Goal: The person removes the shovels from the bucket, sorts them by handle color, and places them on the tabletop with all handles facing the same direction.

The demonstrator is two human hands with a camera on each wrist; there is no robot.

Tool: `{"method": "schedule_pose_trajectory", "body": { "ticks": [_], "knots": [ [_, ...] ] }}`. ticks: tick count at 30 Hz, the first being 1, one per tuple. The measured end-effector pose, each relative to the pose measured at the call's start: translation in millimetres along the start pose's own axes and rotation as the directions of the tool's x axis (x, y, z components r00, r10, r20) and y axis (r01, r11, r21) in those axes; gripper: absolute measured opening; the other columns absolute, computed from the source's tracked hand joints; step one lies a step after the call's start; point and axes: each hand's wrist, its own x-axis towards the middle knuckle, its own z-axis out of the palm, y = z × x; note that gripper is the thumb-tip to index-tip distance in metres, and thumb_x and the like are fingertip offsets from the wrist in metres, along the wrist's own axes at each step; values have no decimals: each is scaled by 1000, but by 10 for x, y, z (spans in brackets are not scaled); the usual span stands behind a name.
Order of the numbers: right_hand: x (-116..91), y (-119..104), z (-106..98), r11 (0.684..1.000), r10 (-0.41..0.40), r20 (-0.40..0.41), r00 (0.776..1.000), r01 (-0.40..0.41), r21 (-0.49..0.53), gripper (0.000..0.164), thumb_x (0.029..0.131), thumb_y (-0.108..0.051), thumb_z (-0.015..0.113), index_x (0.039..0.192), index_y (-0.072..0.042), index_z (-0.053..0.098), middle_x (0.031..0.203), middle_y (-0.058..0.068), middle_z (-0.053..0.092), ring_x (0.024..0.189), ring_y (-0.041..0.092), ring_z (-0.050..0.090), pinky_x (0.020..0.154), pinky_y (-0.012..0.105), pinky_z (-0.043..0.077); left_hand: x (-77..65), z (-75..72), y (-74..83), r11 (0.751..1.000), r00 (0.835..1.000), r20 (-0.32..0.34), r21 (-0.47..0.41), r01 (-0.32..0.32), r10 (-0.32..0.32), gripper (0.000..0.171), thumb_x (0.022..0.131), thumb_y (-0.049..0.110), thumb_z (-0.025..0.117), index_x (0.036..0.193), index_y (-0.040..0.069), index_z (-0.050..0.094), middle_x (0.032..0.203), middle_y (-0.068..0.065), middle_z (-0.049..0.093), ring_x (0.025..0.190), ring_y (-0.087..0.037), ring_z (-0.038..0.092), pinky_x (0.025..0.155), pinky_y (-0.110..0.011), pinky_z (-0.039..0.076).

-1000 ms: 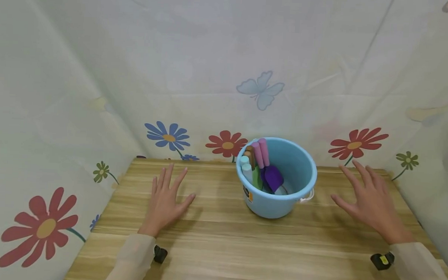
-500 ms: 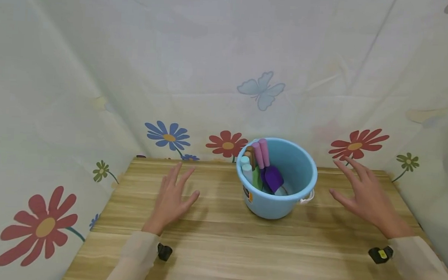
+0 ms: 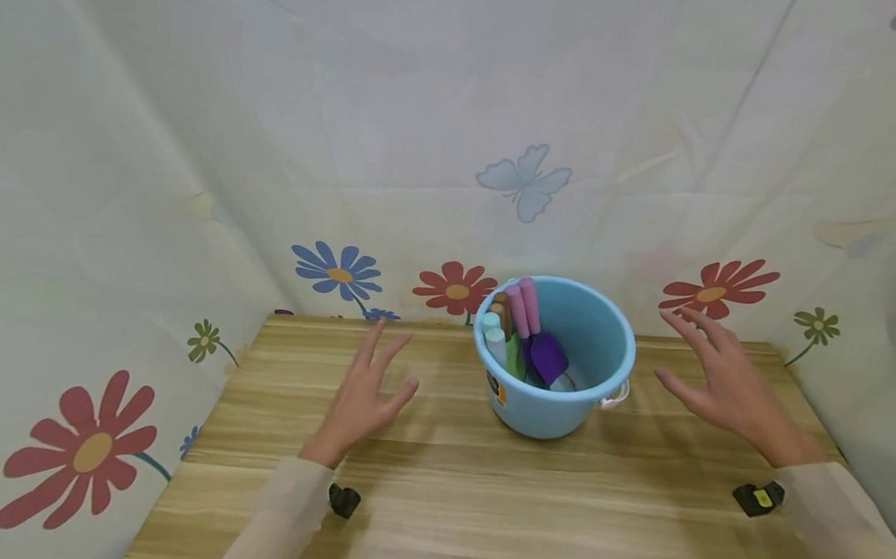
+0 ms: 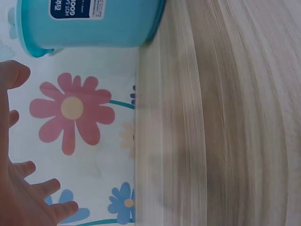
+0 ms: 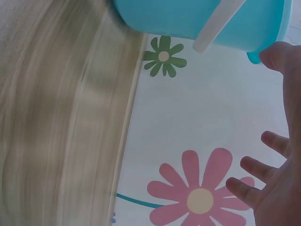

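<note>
A light blue bucket [image 3: 541, 413] stands upright on the wooden table, right of the middle in the head view. Inside it lean a purple scoop [image 3: 548, 359], two pink handles [image 3: 523, 308], two pale blue handles [image 3: 495, 338], brown handles [image 3: 500, 308] and a green piece [image 3: 515, 357]. To the bucket's left, my left hand [image 3: 361, 409] hovers over the table with fingers spread, holding nothing. My right hand [image 3: 732, 388], likewise spread and bare, is in the air on the bucket's right. Both wrist views show the bucket apart from the fingers.
The wooden table [image 3: 438, 496] ends at a white cloth [image 3: 394, 144] printed with flowers and a butterfly, which rises behind it and at both sides. A white handle [image 3: 614, 395] hangs at the bucket's right side. A label [image 4: 77, 8] marks its wall.
My left hand has moved right, nearer the bucket. The right hand has shifted slightly left and away from me. The bucket stays in place.
</note>
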Motion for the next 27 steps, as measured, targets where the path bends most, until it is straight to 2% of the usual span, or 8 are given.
{"method": "schedule_pose_trajectory", "body": {
  "ticks": [10,18,20,22,23,25,26,27],
  "knots": [
    [48,-75,-13,996,10,-2,1000,-10,89,94,75,-18,88,158,-20,43,152,23,43,134,50,42,90,80,41,23,27,154,995,999,47,-98,30,-25,72,98,46,66,160,31,35,172,-4,11,151,-41,27,103,-75,36],
    [94,-128,6,983,24,-35,999,-17,185,83,78,-14,87,152,-18,51,152,19,45,131,47,46,87,77,44,85,77,258,989,999,48,-149,14,-7,80,98,46,65,164,37,21,171,-2,14,155,-33,20,109,-72,30],
    [108,-141,9,979,31,-42,999,-22,202,81,79,-14,86,152,-17,51,152,17,46,131,44,47,90,67,50,112,83,304,986,999,39,-167,-2,8,81,98,47,64,164,32,21,171,-3,16,155,-32,21,112,-69,29],
    [123,-159,11,976,37,-41,998,-27,215,80,80,-14,85,152,-16,51,152,16,47,130,41,49,92,48,54,146,92,354,980,999,30,-198,-20,26,82,98,45,65,165,29,21,170,-4,20,153,-32,25,114,-65,31],
    [129,-169,12,974,41,-39,998,-31,225,78,82,-14,85,152,-16,51,151,16,47,128,40,51,92,36,54,163,100,378,976,999,26,-218,-25,31,82,98,43,66,165,29,21,170,-3,21,152,-32,27,114,-64,32],
    [138,-193,18,966,55,-24,998,-47,253,76,85,-15,83,153,-17,50,151,15,48,124,38,55,90,23,52,194,121,423,962,1000,19,-273,-17,24,82,97,40,68,164,31,21,169,-2,24,150,-32,33,112,-61,36],
    [143,-209,20,959,69,-11,998,-63,276,74,87,-16,82,153,-18,49,151,14,47,124,38,56,91,20,50,210,133,445,953,1000,15,-304,-11,16,81,97,38,68,164,31,22,168,-1,26,148,-32,36,111,-59,39],
    [147,-222,27,949,80,2,997,-77,307,72,89,-16,80,154,-19,49,151,13,47,122,39,57,92,24,52,226,145,470,941,1000,10,-339,-5,10,80,97,37,68,163,32,23,167,-1,28,147,-33,38,110,-58,41]
  ]
}}
